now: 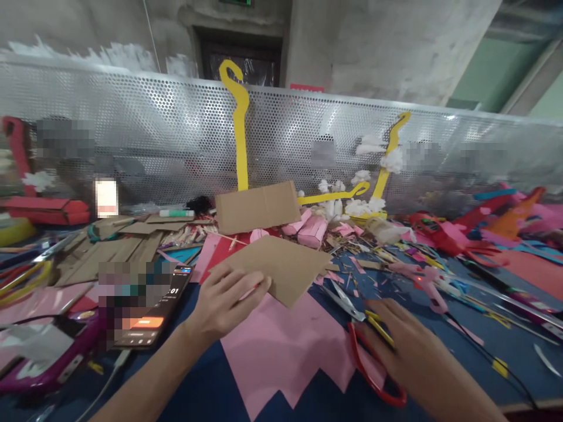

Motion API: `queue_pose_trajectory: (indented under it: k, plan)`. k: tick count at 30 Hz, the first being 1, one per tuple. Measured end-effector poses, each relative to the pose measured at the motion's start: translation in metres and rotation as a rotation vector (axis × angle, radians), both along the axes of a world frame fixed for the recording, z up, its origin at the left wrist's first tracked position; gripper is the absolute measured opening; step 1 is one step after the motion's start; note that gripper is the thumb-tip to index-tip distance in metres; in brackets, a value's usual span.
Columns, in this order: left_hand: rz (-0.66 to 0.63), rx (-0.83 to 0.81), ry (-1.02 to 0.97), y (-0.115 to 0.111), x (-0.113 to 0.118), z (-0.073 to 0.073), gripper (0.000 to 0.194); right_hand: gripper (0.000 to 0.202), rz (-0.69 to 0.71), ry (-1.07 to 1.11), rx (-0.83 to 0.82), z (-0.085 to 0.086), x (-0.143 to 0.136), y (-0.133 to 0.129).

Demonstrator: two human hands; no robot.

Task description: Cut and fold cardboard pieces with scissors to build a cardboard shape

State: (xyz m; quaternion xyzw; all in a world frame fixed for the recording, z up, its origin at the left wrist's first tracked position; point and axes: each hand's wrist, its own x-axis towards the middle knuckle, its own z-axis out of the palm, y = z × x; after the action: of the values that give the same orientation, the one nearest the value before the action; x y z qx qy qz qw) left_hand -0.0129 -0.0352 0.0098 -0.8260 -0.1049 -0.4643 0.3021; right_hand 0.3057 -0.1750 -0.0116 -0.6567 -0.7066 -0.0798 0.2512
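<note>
- Across the blue bench (pixel 325 407), materials lie crowded on either side of a central working spot.
- Mid-bench, a pink sheet (pixel 290 346) lies flat, its near edge already cut into zigzag points.
- Beyond it stands a brown cardboard box (pixel 257 206), seemingly assembled, with a hooked yellow strip (pixel 240 135) rising behind; whether the two are joined is hidden.
- Over the sheet's far part, the fingers of the left hand (pixel 229 299) pinch a cardboard piece (pixel 281 266); it is flat, with no fold or added part showing, so its making-up looks yet to be done.
- Beside it, the right hand (pixel 391 334) is at the handles of the scissors (pixel 361 316), blades parted; I cannot tell whether its fingers grip them.
- Farther right lies a pink glue gun (pixel 433 290), unheld.
- Smallest, pink scraps (pixel 345 230) suggest much cutting is done.
</note>
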Motion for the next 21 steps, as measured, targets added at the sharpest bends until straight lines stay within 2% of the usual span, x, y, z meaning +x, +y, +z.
queue_pose_trajectory:
  k: [1, 3, 4, 5, 6, 8, 10, 12, 13, 15, 17, 19, 21]
  plan:
    - [0.004, 0.017, 0.035, -0.001, 0.0, 0.001, 0.024, 0.038, 0.034, 0.09, -0.037, 0.006, -0.014, 0.0]
    - [0.013, 0.055, 0.105, -0.004, 0.002, 0.004, 0.022, 0.056, 0.282, 0.773, -0.322, 0.017, -0.046, 0.003]
    - [0.015, 0.072, 0.13, -0.005, 0.002, 0.004, 0.021, 0.057, 0.421, 1.085, -0.501, 0.021, -0.063, 0.007]
    - [0.013, 0.076, 0.148, -0.005, 0.003, 0.003, 0.021, 0.053, 0.471, 1.343, -0.6, 0.023, -0.078, 0.013]
    - [0.006, 0.061, 0.165, -0.005, 0.004, 0.002, 0.023, 0.047, 0.479, 1.538, -0.636, 0.023, -0.091, 0.022]
    - [-0.011, -0.05, 0.141, -0.002, 0.007, -0.004, 0.026, 0.037, 0.45, 1.769, -0.548, 0.019, -0.11, 0.043]
    - [-0.018, -0.299, -0.036, 0.0, 0.012, -0.011, 0.022, 0.031, 0.422, 1.863, -0.446, 0.015, -0.118, 0.065]
    - [-0.013, -0.708, -0.362, 0.002, 0.017, -0.016, 0.006, 0.027, 0.417, 1.894, -0.325, 0.012, -0.119, 0.083]
    - [-0.056, -0.941, -0.501, 0.002, 0.02, -0.017, 0.015, 0.027, 0.424, 1.888, -0.272, 0.011, -0.118, 0.089]
    - [-0.223, -1.398, -0.66, 0.002, 0.026, -0.017, 0.027, 0.025, 0.448, 1.858, -0.213, 0.011, -0.115, 0.097]
    - [-0.435, -1.737, -0.737, 0.001, 0.031, -0.013, 0.032, 0.024, 0.475, 1.831, -0.238, 0.011, -0.112, 0.099]
    - [-0.63, -1.934, -0.831, 0.0, 0.037, -0.01, 0.042, 0.022, 0.488, 1.807, -0.323, 0.011, -0.11, 0.097]
    - [-0.796, -2.026, -0.944, -0.001, 0.042, -0.008, 0.048, 0.022, 0.499, 1.773, -0.407, 0.011, -0.109, 0.094]
